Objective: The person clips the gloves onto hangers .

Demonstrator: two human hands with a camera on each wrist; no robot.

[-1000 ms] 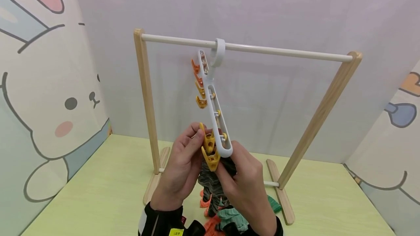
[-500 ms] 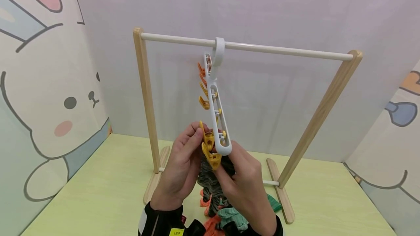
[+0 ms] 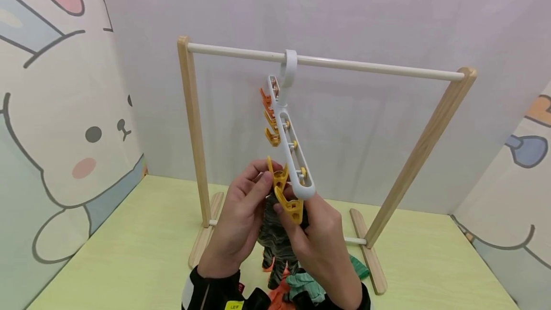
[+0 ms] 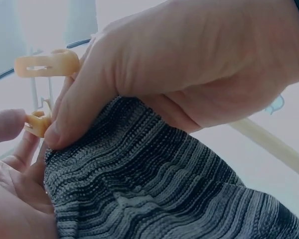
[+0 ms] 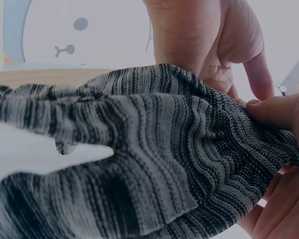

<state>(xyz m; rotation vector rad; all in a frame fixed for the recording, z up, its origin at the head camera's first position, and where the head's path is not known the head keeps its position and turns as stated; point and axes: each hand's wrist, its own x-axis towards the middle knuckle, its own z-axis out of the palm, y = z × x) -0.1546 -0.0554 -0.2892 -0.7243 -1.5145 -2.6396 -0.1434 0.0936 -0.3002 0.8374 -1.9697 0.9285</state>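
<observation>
A black-and-grey striped knit glove (image 3: 273,233) hangs below my hands, its finger-like pieces dangling. In the left wrist view, my left hand (image 4: 134,64) pinches the edge of its cuff between thumb and fingers. A yellow clip (image 3: 281,176) stands beside the left fingertips. My right hand (image 3: 316,231) holds a second, nearer yellow clip (image 3: 293,208) with thumb and finger, close to the cuff; the clip's mouth is partly hidden. Both clips belong to a white hanger (image 3: 292,145), whose near end tilts down toward me. The right wrist view shows the glove (image 5: 159,149) spread across it.
The hanger's hook circles the white rod (image 3: 366,67) of a wooden rack (image 3: 193,133). More orange and yellow clips (image 3: 272,136) line the hanger's far part. Orange cloth (image 3: 281,295) and green cloth (image 3: 305,285) lie on the pale yellow table (image 3: 129,233) under the hands.
The hanger's near end has shifted slightly right and up, its far end slightly down. The clips have moved right with it. My right thumb has shifted left, and the glove has turned a little.
</observation>
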